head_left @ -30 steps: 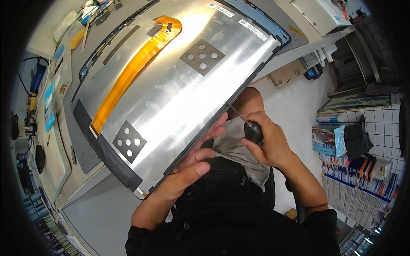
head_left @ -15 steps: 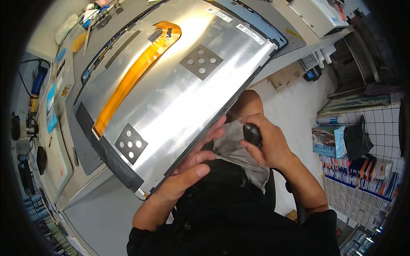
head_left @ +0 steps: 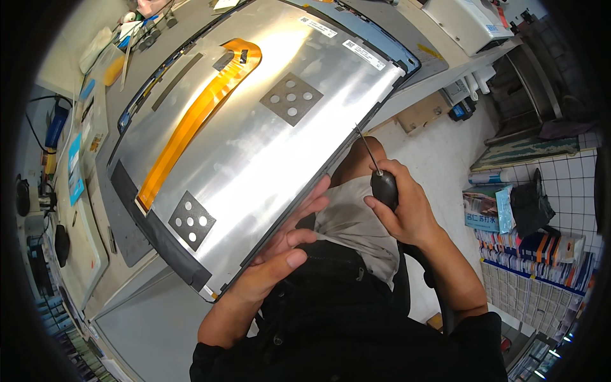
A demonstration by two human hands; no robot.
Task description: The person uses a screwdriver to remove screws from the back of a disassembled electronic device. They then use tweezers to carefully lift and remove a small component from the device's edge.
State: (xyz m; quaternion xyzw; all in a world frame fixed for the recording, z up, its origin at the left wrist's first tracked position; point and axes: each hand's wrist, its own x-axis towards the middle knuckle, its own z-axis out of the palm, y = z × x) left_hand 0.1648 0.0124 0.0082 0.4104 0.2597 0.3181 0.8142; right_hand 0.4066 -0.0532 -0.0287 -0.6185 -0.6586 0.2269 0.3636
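Observation:
A large silver display panel (head_left: pixel 248 172) with black edging lies tilted across the worktable, its near edge hanging over my lap. A curved orange ribbon cable (head_left: pixel 191 130) runs along its back, beside dark patches with round holes. My left hand (head_left: pixel 272 270) supports the near edge, thumb on my side and fingers partly hidden at the rim. My right hand (head_left: pixel 410 213) is closed round the black handle of a thin-shafted tool, perhaps an awl (head_left: pixel 384 190). Its slim metal shaft points up to the panel's right-hand edge; whether the tip touches cannot be made out.
A blue-rimmed housing (head_left: pixel 401 57) lies under the panel's far side on a grey mat (head_left: pixel 130 239). A white box-shaped device (head_left: pixel 468 25) stands at the back right. Left, a tray (head_left: pixel 89 245) and tools line the table. Packages fill a wire rack (head_left: pixel 528 286) at right.
My right hand has turned the tool, so its metal shaft now shows and reaches the panel's edge. The panel appears slightly shifted left; my left hand keeps its hold.

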